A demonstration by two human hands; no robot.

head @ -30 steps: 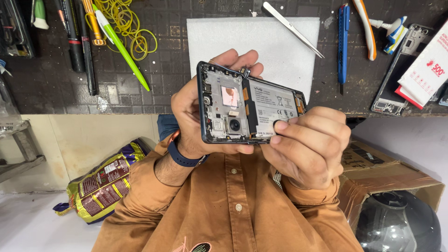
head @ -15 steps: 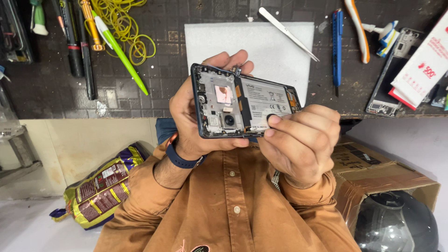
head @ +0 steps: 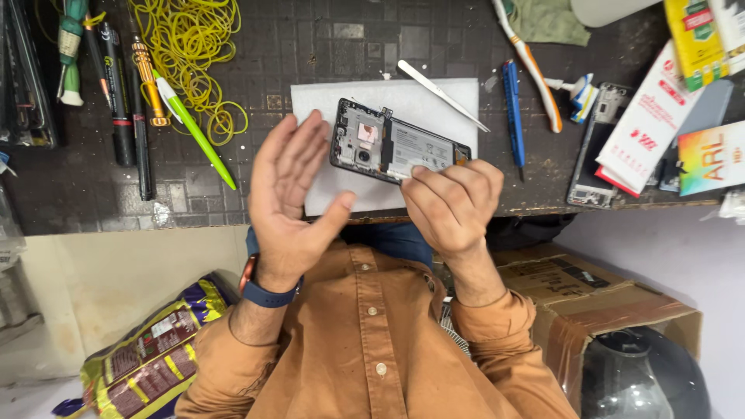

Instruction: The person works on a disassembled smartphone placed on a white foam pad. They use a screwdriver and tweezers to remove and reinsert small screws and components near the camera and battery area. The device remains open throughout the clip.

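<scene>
Now, phone: an opened black smartphone (head: 397, 144) with its back cover off, showing grey inner plates, a small camera lens and a pale battery, lies tilted over a white rectangular mat (head: 326, 116), its far end toward 10 o'clock.
Right hand: the right hand (head: 450, 206) sits at 5 o'clock of the phone, fingers curled; its grip is closed on the phone's near end, fingertips on the lower edge.
Left hand: the left hand (head: 291, 198) is at 8 o'clock of the phone, palm open and fingers spread upward, holding nothing; its fingertips are just beside the phone's camera end, and whether they touch it cannot be told.
Wrist: a dark blue band (head: 268, 293) circles the left wrist above the brown shirt sleeve.
Bench: a dark tiled bench (head: 326, 46) carries the mat.
At 1 o'clock: slim metal tweezers (head: 442, 95) lie across the mat's corner, with a blue pen (head: 512, 109) just beside them.
At 9 o'clock: a green and white pen (head: 194, 132) lies over a tangle of yellow rubber bands (head: 186, 54).
At 3 o'clock: a second bare phone frame (head: 594, 151) lies near red and white boxes (head: 648, 124).
</scene>
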